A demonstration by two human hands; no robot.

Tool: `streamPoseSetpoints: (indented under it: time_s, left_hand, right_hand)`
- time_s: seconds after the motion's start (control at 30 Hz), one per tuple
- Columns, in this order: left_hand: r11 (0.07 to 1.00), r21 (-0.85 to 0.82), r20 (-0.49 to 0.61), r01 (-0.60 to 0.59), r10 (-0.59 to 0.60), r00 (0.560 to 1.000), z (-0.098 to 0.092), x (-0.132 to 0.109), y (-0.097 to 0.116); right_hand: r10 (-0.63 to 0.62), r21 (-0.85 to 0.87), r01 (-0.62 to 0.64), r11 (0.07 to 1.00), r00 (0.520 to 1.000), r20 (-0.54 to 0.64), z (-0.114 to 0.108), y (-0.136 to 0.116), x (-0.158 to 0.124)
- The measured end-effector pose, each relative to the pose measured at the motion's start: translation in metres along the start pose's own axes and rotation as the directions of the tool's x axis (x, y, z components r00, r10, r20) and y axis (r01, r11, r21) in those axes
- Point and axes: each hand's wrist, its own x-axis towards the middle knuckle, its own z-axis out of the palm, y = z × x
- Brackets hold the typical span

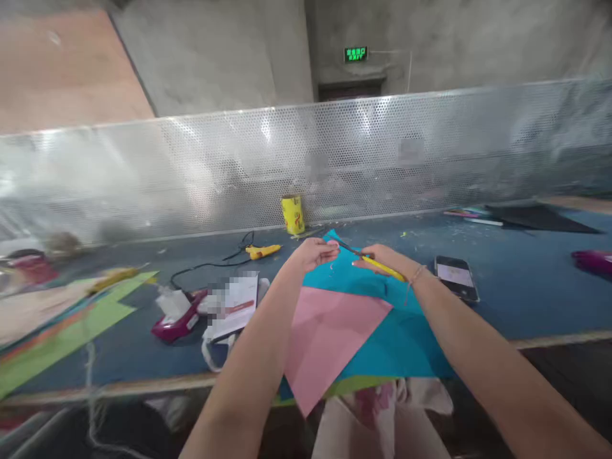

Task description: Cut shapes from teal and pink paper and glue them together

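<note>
Scissors [349, 247], one pair, stand over the far end of one blue paper sheet [406, 347], gripped by the right hand [380, 258]; whether the yellow length under its fingers is their handle, I cannot tell. The left hand [313, 253], fingertips pinched together, holds one small pink paper piece [333, 245] at the blades, also above the blue sheet; contact is too small to judge. One larger pink sheet [329, 338] covers part of the blue sheet's near left.

Left of the blue sheet lie one yellow glue gun [262, 252], one white card [239, 307], one magenta object [179, 322] and several stacked papers [62, 350]. Beyond it stands one yellow roll [292, 215]. One phone [456, 278] lies just right of it; one black sheet [540, 217], farther right.
</note>
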Motion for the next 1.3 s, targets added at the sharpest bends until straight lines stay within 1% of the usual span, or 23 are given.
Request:
streamPoseSetpoints:
  time_s: [0.13,0.27,0.43,0.63,0.73,0.83,0.93,1.0,1.17,1.3]
  left_hand:
    - [1.0,0.004,-0.01,0.018,-0.018,1.0,0.0,0.002,-0.001]
    - [0.999,0.018,-0.01,0.031,-0.031,0.999,0.002,0.001,-0.001]
    - [0.996,0.077,0.025,0.035,-0.037,0.999,0.006,-0.001,-0.002]
    - [0.997,0.063,0.045,0.048,-0.05,0.998,0.005,0.0,-0.002]
    - [0.997,0.057,0.05,0.052,-0.055,0.997,0.005,-0.001,-0.001]
    - [0.999,0.032,0.046,0.037,-0.039,0.998,0.007,-0.001,-0.001]
    - [1.0,-0.005,0.048,0.011,-0.011,0.999,0.008,0.0,-0.001]
    - [1.0,-0.021,0.056,-0.008,0.009,0.998,0.008,0.002,-0.002]
    - [0.999,-0.046,0.066,-0.018,0.021,0.998,0.007,0.005,-0.005]
    - [0.995,-0.102,0.076,-0.01,0.018,0.997,0.008,0.006,-0.006]
  right_hand:
    - [0.006,0.018,-0.006,1.0,1.0,0.028,0.002,0.004,-0.002]
    - [-0.05,-0.034,0.052,0.998,0.998,0.039,0.004,0.004,-0.004]
    - [-0.013,-0.027,0.014,1.0,1.0,0.026,0.004,-0.003,-0.009]
    - [-0.026,-0.05,0.027,0.998,1.0,0.016,0.003,-0.007,-0.007]
    - [0.016,-0.008,-0.016,1.0,0.999,0.037,0.001,-0.014,-0.01]
    - [0.052,0.082,-0.058,0.995,0.996,0.066,-0.001,-0.02,-0.016]
    - [0.074,0.189,-0.089,0.978,0.994,0.082,0.0,-0.019,-0.019]
    - [0.07,0.238,-0.087,0.967,0.994,0.082,0.001,-0.016,-0.018]
    - [0.057,0.244,-0.069,0.967,0.997,0.057,0.003,-0.013,-0.016]
    - [0.06,0.23,-0.067,0.971,0.998,0.037,0.003,-0.015,-0.015]
